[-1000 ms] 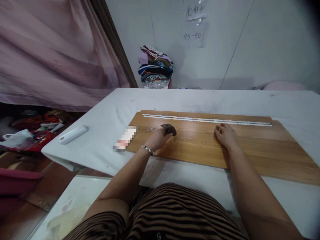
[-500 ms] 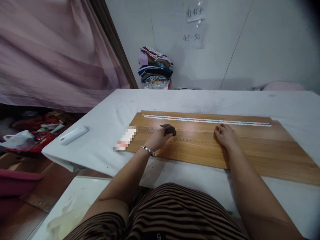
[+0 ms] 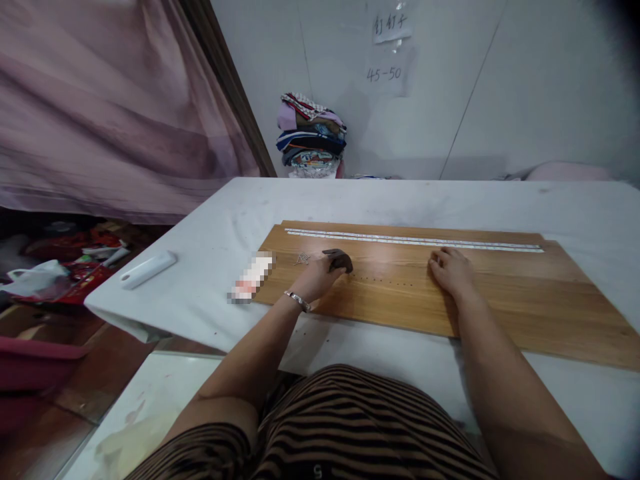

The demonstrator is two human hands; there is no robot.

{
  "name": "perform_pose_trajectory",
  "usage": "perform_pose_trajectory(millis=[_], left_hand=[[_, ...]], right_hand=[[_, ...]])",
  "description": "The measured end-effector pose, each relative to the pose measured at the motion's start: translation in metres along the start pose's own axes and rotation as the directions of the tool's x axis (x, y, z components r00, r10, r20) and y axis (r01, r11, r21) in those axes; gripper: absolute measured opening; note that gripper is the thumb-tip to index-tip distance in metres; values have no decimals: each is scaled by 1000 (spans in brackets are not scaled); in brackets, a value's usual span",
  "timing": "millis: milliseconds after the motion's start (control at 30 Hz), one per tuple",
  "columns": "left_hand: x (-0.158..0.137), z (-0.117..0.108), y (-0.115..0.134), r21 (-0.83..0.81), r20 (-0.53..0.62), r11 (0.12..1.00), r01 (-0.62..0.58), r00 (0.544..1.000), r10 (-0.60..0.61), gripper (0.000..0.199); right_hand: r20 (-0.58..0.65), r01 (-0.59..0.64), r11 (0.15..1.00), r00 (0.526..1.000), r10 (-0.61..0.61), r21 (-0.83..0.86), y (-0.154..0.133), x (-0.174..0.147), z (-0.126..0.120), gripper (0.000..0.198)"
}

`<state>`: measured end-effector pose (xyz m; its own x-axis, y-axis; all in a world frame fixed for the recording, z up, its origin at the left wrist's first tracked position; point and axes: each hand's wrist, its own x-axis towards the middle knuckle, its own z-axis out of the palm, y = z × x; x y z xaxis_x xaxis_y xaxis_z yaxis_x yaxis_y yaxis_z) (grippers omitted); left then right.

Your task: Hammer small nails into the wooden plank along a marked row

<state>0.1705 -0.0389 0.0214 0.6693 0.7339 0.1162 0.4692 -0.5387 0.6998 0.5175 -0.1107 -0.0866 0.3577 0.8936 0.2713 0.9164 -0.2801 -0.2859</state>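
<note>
My left hand (image 3: 320, 275), a silvery bracelet (image 3: 299, 301) at its wrist, is curled almost closed round a dark brown, rounded thing (image 3: 341, 260), low over the left part of a wooden board (image 3: 545, 300); what the thing is, I cannot tell. My right hand (image 3: 451, 269) rests on the middle of the board, palm down, fingers loosely bent; whether it has hold of anything small, I cannot tell.

The board lies flat on a white-covered table (image 3: 200, 220), its near edge close to me. Between my hands runs a row of small dark dots (image 3: 383, 281), either holes or nail heads. Just beyond my left wrist, a small pile of nails (image 3: 303, 259) lies loose on the wood. Two pale strips (image 3: 415, 241) lie side by side along the far edge.

Left of the board is a blurred-out patch; farther left on the table lies a long white object (image 3: 147, 269).

The containers stand off the table, far to the left: a white plastic bag (image 3: 37, 278) above a cardboard box (image 3: 20, 323), and, nearer, a deep pink tub (image 3: 40, 360). I cannot make out what any of them holds.

Past the table's far edge rises a stack of folded clothes (image 3: 313, 137).
</note>
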Motion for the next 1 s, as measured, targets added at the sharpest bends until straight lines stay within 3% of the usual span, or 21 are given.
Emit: perform_pose_trajectory(millis=[333, 1000], left_hand=[[0, 2, -3, 17, -7, 999, -43, 999, 44, 21], [0, 3, -2, 10, -17, 999, 39, 999, -39, 20]], right_hand=[[19, 19, 1000, 1000, -19, -22, -1, 0, -3, 35], [28, 13, 1000, 1000, -12, -7, -4, -1, -7, 31]])
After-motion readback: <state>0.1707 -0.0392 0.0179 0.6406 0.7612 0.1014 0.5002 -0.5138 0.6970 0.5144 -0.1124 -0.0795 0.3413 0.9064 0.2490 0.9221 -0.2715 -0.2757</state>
